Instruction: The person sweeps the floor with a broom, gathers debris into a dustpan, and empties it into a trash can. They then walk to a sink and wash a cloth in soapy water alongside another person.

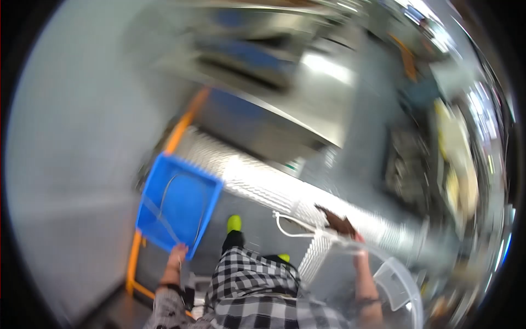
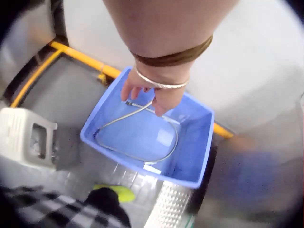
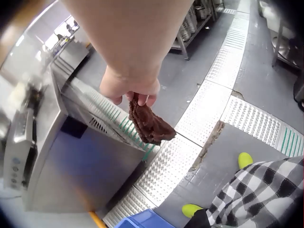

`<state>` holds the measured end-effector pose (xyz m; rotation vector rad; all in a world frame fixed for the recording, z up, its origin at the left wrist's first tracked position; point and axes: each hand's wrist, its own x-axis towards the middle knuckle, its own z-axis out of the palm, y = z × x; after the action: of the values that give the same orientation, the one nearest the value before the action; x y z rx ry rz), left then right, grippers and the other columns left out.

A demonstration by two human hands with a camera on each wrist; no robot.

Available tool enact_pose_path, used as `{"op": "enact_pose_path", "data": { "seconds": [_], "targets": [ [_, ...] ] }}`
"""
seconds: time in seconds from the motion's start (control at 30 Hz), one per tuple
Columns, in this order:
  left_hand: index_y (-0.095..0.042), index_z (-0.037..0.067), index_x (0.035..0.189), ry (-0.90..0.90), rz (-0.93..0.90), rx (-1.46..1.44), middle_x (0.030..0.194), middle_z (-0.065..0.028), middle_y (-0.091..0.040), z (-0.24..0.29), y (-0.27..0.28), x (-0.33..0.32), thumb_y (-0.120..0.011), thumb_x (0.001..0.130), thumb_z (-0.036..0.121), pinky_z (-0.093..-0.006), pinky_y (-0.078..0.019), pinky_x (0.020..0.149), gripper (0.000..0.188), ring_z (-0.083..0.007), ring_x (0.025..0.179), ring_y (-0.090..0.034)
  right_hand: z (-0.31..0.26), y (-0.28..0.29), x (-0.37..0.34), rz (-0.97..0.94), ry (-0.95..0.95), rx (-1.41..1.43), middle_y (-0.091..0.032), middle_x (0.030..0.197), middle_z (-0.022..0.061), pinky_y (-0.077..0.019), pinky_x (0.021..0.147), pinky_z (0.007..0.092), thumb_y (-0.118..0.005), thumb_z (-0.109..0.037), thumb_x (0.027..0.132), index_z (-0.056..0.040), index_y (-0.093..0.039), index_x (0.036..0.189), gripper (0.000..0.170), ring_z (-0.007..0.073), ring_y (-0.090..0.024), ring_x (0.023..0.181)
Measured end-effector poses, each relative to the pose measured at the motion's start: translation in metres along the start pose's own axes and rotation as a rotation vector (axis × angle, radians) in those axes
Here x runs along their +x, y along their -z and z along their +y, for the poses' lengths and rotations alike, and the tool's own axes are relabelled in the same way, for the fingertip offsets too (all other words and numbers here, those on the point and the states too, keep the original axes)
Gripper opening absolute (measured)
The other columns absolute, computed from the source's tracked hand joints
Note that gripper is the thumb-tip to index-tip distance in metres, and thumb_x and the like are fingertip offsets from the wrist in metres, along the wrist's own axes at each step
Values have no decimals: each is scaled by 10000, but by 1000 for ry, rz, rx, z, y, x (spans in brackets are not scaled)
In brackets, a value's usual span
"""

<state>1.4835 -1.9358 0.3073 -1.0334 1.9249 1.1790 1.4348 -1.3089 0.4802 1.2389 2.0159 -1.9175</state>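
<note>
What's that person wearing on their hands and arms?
No gloves! Above the left hand there's a thin, silvery bracelet and a brown band, then a greyish, patterned sleeve. The right hand has no bracelet, but a dark strap seems to cross that forearm. It's blurry there.

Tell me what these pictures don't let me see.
Left wrist view: whether the left hand grips the thin hose; its back hides that.
Right wrist view: the top of the brown item, hidden by the right hand; most of the blue tub, cut off below.
Head view: what lies on the steel counter, motion-blurred.
</note>
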Motion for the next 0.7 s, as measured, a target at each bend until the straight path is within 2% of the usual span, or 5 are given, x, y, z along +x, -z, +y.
{"op": "enact_pose_path", "data": {
  "seconds": [0.13, 0.17, 0.23, 0.37, 0.7],
  "targets": [
    [-479, 126, 999, 40, -162, -7, 793, -27, -514, 35, -8, -43, -526, 745, 257, -353, -442, 457, 289, -161, 624, -503, -27, 44, -107, 195, 56, 239, -499, 1049, 47, -346, 778, 248, -502, -182, 767, -45, -439, 1119, 383, 132, -453, 935],
    [-472, 118, 970, 0, -189, 17, 814, -25, -495, 47, -7, -58, -509, 751, 269, -425, -434, 575, 269, -210, 711, -500, -20, 61, -129, 211, 95, 287, -497, 1052, 50, -347, 791, 249, -503, -186, 765, -32, -438, 1115, 388, 141, -459, 931],
    [-458, 109, 1021, 46, -208, 82, 846, -46, -506, 64, -4, -75, -499, 766, 248, -380, -450, 455, 293, -196, 645, -515, 5, 98, -162, 244, 146, 379, -474, 1087, 67, -328, 827, 247, -504, -176, 766, -10, -429, 1116, 394, 136, -428, 982],
    [-527, 59, 910, -66, -170, 403, 780, -81, -544, 95, -34, -78, -497, 742, 224, -370, -453, 491, 237, -204, 655, -541, 60, 155, -168, 411, 175, 389, -485, 1061, 68, -320, 839, 247, -500, -181, 770, -7, -449, 1093, 371, 144, -426, 989],
    [-578, 66, 790, -376, -179, 1198, 736, -98, -568, 254, -206, -113, -507, 702, 199, -346, -453, 576, 174, -215, 684, -560, 220, 285, -234, 876, -343, 461, -545, 935, 103, -378, 767, 270, -556, -171, 688, 7, -507, 1009, 370, 187, -498, 885]
  ]
}}
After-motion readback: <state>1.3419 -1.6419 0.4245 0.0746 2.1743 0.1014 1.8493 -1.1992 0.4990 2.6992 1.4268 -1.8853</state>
